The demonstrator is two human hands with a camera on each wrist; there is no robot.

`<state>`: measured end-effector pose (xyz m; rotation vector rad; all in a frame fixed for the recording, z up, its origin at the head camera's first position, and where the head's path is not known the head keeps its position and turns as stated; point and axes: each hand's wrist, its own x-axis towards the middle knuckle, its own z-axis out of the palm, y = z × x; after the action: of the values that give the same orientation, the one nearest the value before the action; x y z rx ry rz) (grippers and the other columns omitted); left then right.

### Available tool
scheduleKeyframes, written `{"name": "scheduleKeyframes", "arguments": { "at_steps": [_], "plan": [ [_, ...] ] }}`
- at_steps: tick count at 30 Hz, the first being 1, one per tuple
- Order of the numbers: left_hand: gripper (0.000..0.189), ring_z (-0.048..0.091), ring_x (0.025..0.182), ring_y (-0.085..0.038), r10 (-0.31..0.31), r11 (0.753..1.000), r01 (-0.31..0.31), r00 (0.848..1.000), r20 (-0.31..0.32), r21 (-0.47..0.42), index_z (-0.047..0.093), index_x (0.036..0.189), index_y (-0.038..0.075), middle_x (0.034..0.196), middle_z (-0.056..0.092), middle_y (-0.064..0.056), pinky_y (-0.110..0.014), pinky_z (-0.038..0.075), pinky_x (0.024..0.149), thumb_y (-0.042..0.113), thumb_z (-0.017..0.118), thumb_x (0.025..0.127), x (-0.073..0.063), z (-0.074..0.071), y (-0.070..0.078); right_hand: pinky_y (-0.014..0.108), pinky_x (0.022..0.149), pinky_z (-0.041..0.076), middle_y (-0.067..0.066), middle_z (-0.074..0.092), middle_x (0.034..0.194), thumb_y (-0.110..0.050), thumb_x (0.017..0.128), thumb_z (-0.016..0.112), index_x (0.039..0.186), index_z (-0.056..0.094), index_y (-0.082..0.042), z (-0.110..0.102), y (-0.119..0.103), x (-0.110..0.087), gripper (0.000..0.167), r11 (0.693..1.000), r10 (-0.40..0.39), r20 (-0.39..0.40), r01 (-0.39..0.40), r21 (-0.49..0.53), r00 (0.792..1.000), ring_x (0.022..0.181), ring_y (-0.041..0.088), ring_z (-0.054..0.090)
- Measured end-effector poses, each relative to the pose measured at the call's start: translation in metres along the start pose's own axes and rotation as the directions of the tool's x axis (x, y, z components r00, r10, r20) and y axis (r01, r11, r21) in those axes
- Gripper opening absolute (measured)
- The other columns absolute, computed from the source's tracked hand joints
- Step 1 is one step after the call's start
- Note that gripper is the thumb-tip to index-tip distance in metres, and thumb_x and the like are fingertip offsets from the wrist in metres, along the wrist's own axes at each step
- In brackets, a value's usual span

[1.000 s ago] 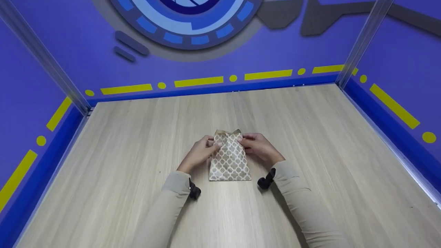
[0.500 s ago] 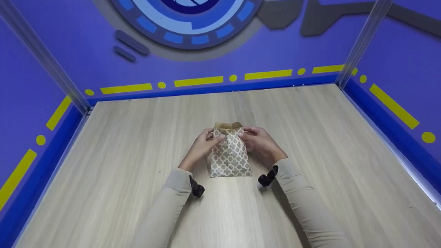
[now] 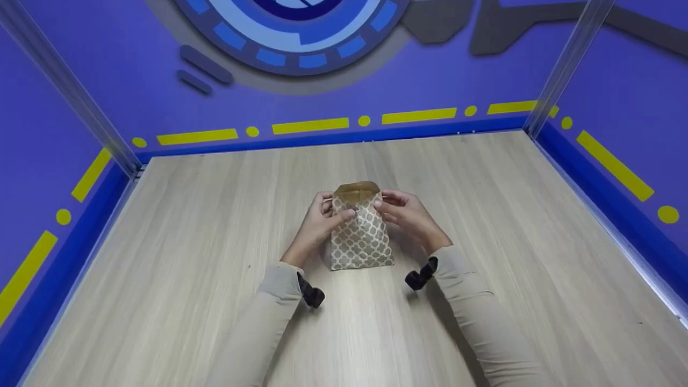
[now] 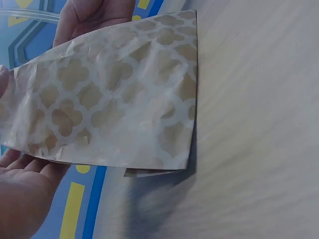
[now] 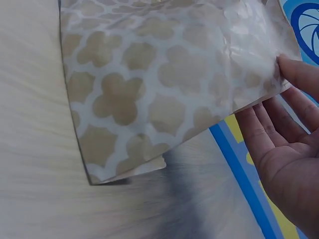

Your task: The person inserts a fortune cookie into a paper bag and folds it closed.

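Note:
A paper bag [image 3: 361, 239] with a white and tan quatrefoil pattern stands tilted over the middle of the table, its brown inside showing at the parted mouth. My left hand [image 3: 318, 221] pinches its left side near the top, thumb on the front and fingers behind. On the opposite side my right hand [image 3: 411, 217] holds the upper edge the same way. The right wrist view shows the thumb of the right hand [image 5: 284, 144] on the paper and its fingers beneath. A folded flap sticks out under the bottom of the bag [image 4: 114, 99] in the left wrist view.
The wood-grain table [image 3: 188, 226] spreads out around the bag. Blue-purple panels with yellow marks form the back wall [image 3: 312, 107] and both side walls. A black wrist camera [image 3: 312, 293] sits on the left wrist, another camera [image 3: 422, 274] on the right.
Both hands have moved a little away from the body with the bag, and its top has risen. The mouth of the bag has opened wider, showing more of the brown inside.

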<state>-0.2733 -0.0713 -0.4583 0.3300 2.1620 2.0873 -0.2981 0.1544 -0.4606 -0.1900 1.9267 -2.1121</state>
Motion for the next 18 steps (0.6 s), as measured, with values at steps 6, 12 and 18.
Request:
{"name": "scheduleKeyframes", "arguments": {
  "at_steps": [6,12,18],
  "plan": [
    [0.055,0.061,0.109,-0.020,0.001,0.999,-0.003,0.999,-0.036,-0.049,0.038,0.128,0.004,0.129,0.058,-0.018,-0.028,0.050,0.089,0.013,0.072,0.085,0.0002,0.0034,0.0004,0.025,0.086,0.052,0.006,0.059,0.113,-0.008,0.092,0.063,0.135,0.046,0.004,0.0007,-0.0022,-0.0038,0.048,0.998,-0.028,0.033,0.027,0.049,0.999,0.099,0.013,0.061],
    [0.057,0.063,0.102,-0.015,0.014,0.996,-0.019,0.998,-0.062,-0.090,0.040,0.131,0.004,0.128,0.059,-0.020,-0.025,0.052,0.083,0.008,0.072,0.085,-0.0017,0.0076,0.0034,0.025,0.086,0.051,0.008,0.056,0.119,-0.011,0.091,0.064,0.140,0.041,0.002,0.0021,-0.0048,-0.0071,0.055,0.999,-0.053,0.045,0.053,0.009,0.998,0.102,0.014,0.059],
    [0.059,0.063,0.102,-0.015,0.032,0.997,-0.037,0.997,-0.076,-0.064,0.043,0.136,0.003,0.128,0.059,-0.020,-0.026,0.053,0.083,0.009,0.072,0.085,-0.0037,0.0096,0.0055,0.025,0.088,0.050,0.011,0.057,0.125,-0.020,0.089,0.069,0.137,0.049,-0.005,0.0042,-0.0068,-0.0097,0.055,0.990,-0.094,0.023,0.096,-0.102,0.995,0.107,0.016,0.059]
  ]
}}
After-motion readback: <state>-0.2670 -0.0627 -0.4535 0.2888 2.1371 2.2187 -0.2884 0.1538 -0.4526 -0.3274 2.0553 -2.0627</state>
